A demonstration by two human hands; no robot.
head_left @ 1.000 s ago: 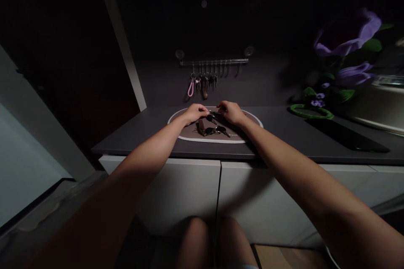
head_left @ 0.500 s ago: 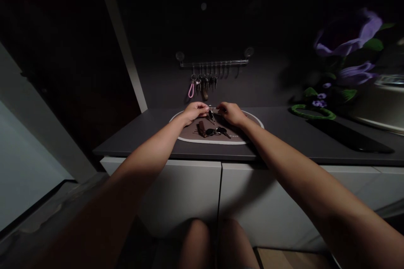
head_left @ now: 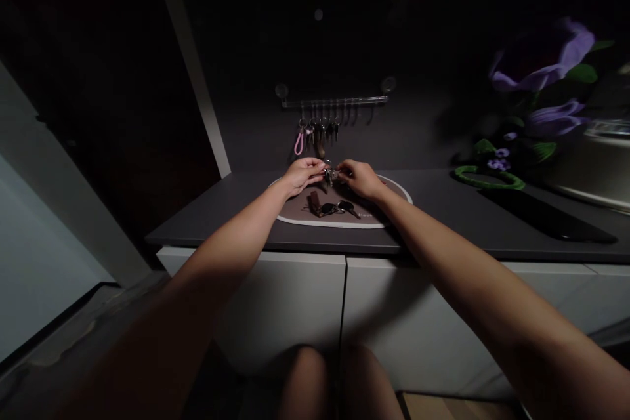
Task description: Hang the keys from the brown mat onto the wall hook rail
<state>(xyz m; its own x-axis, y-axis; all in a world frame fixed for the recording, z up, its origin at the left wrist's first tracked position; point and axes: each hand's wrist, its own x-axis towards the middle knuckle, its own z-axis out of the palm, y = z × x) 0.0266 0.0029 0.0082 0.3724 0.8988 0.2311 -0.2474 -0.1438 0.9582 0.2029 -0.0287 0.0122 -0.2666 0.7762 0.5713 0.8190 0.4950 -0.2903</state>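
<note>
The left hand (head_left: pixel 305 176) and right hand (head_left: pixel 359 178) had their fingers (head_left: pixel 322 172) pinched on a key bunch (head_left: pixel 329 175) above the mat's (head_left: pixel 396 192) far edge; more keys (head_left: pixel 335 209) lay on it, others already hung from the wall rail (head_left: pixel 335 102).

**Charcoal and white, with purple and green at the upper right**

A charcoal countertop (head_left: pixel 221 213) is stretching across the middle of the frame, above white cabinet doors (head_left: pixel 280 315). At its centre, a taupe oval mat (head_left: pixel 295 215) is showing a white border, and a brown leather key fob (head_left: pixel 314 202) and silver keys (head_left: pixel 329 175) are standing out against it. Upper centre, a pink loop (head_left: pixel 298 143) is hanging. At upper right, purple flowers (head_left: pixel 539 59) are shading into lilac, near green leaves (head_left: pixel 581 73) and a bright green ring (head_left: pixel 487 178).
</note>
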